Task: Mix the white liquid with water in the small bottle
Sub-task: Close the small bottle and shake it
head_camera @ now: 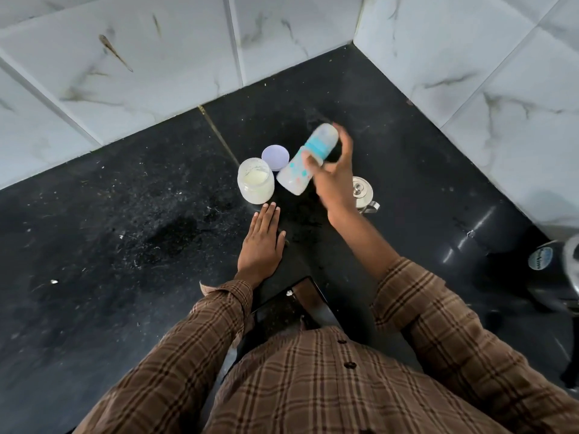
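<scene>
My right hand [332, 180] grips a small baby bottle [305, 161] with a teal collar and coloured dots, tilted and blurred above the black counter. The bottle's clear cap end points away to the upper right. Just left of it stands an open glass jar [255, 183] with white liquid in the bottom. A pale lilac lid [275, 156] lies behind the jar. My left hand [261, 242] rests flat on the counter, fingers straight, fingertips close to the jar's base.
A steel pot with a knobbed lid [363, 192] sits right of my right wrist. The black counter [125, 230] meets white marble-tiled walls at the back and right. A dark phone [291, 308] lies near my chest. A dark container [539, 261] stands at the right edge.
</scene>
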